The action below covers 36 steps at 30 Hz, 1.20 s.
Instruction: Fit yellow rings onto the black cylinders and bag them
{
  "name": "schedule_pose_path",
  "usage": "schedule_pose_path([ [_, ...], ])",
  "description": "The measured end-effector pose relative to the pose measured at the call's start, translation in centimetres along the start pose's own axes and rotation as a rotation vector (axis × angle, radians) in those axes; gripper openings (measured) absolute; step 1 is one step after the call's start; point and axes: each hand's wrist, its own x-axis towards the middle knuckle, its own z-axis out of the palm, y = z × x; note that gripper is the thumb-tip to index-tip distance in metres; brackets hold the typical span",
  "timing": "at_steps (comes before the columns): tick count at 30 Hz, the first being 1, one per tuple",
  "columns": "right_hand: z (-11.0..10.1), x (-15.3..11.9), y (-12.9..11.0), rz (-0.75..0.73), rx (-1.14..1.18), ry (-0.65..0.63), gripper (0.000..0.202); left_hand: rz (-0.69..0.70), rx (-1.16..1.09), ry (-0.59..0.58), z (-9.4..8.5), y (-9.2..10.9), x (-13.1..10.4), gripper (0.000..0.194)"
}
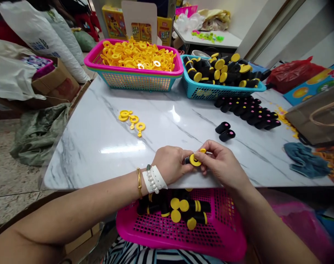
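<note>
Above the table's front edge, my left hand (170,163) is closed around a small black cylinder (187,160), most of it hidden by the fingers. My right hand (220,161) pinches a yellow plastic ring with a tab (195,160) against the cylinder's end. Several loose yellow ring pieces (134,119) lie on the table to the left. Two black cylinders with pink dots (226,135) rest just beyond my right hand. A pink basket (167,234) below the table edge holds black cylinders with yellow caps (184,205).
At the back of the white marbled table (84,146) stand a pink-rimmed basket (134,71) full of yellow rings and a blue basket (224,91) of black-and-yellow cylinders. Rows of black cylinders (249,113) stand at right, near a blue cloth (307,161) and a paper bag (318,117).
</note>
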Motion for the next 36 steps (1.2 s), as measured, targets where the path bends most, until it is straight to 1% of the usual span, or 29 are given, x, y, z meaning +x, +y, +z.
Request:
schedule_pose_path([
  [2, -0.1, 0.1, 0.2, 0.005, 0.0, -0.038, 0.036, -0.022, -0.02, -0.011, -0.1, 0.4, -0.1, 0.019],
  [5, -0.2, 0.0, 0.5, 0.014, 0.0, -0.052, 0.033, -0.054, -0.112, -0.033, -0.4, 0.9, -0.1, 0.028],
  [8, -0.2, -0.1, 0.8, 0.017, 0.004, -0.045, 0.031, -0.11, -0.303, -0.054, -0.6, 0.9, 0.4, 0.035],
  [10, -0.1, -0.1, 1.0, -0.004, 0.017, -0.038, 0.03, -0.17, -0.454, -0.119, -0.6, 0.7, 0.7, 0.035],
  [12, 0.0, -0.1, 1.2, -0.028, 0.038, -0.035, 0.029, -0.218, -0.544, -0.165, -0.3, 0.7, 0.7, 0.032],
  [13, 0.0, -0.1, 1.3, -0.036, 0.045, -0.032, 0.029, -0.22, -0.538, -0.14, -0.1, 0.7, 0.5, 0.031],
  [14, 0.1, -0.1, 1.4, -0.044, 0.051, -0.028, 0.029, -0.201, -0.501, -0.078, 0.2, 0.7, 0.2, 0.03],
  [15, 0.2, -0.2, 1.5, -0.051, 0.058, -0.021, 0.029, -0.162, -0.445, -0.002, 0.5, 0.8, -0.2, 0.028],
  [17, 0.3, -0.3, 1.6, -0.068, 0.065, 0.0, 0.03, -0.047, -0.307, 0.128, 1.2, 0.9, -0.9, 0.031],
  [19, 0.2, -0.5, 1.7, -0.085, 0.069, 0.0, 0.031, 0.049, -0.186, 0.185, 1.7, 0.9, -1.4, 0.033],
  [21, -0.3, -0.5, 1.8, -0.072, 0.12, -0.028, 0.032, 0.087, -0.095, 0.194, 1.9, 0.8, -1.6, 0.024],
  [22, -0.6, -0.4, 1.7, -0.043, 0.169, -0.047, 0.034, 0.092, -0.064, 0.192, 1.8, 0.8, -1.7, 0.02],
  [25, -1.9, 0.5, 1.1, 0.107, 0.291, -0.138, 0.038, 0.107, -0.035, 0.144, 1.6, 0.6, -1.6, 0.02],
  [27, -2.5, 1.2, 0.5, 0.178, 0.246, -0.278, 0.037, 0.114, -0.044, 0.117, 1.4, 0.7, -1.5, 0.02],
  [29, -2.8, 1.7, -0.2, 0.182, 0.114, -0.419, 0.034, 0.097, -0.057, 0.104, 1.3, 0.8, -1.4, 0.019],
  [30, -2.7, 1.8, -0.4, 0.164, 0.035, -0.451, 0.033, 0.081, -0.065, 0.096, 1.3, 0.9, -1.3, 0.018],
  [31, -2.5, 1.7, -0.6, 0.138, -0.045, -0.446, 0.031, 0.061, -0.075, 0.089, 1.3, 1.0, -1.2, 0.016],
  [32, -2.2, 1.5, -0.7, 0.105, -0.124, -0.407, 0.03, 0.039, -0.088, 0.084, 1.3, 1.1, -1.1, 0.013],
  [34, -1.5, 1.0, -0.6, 0.029, -0.269, -0.272, 0.027, -0.001, -0.117, 0.079, 1.4, 1.3, -0.9, 0.011],
  [36, -0.9, 0.3, -0.3, -0.024, -0.373, -0.163, 0.024, -0.026, -0.122, 0.085, 1.5, 1.4, -0.8, 0.012],
])
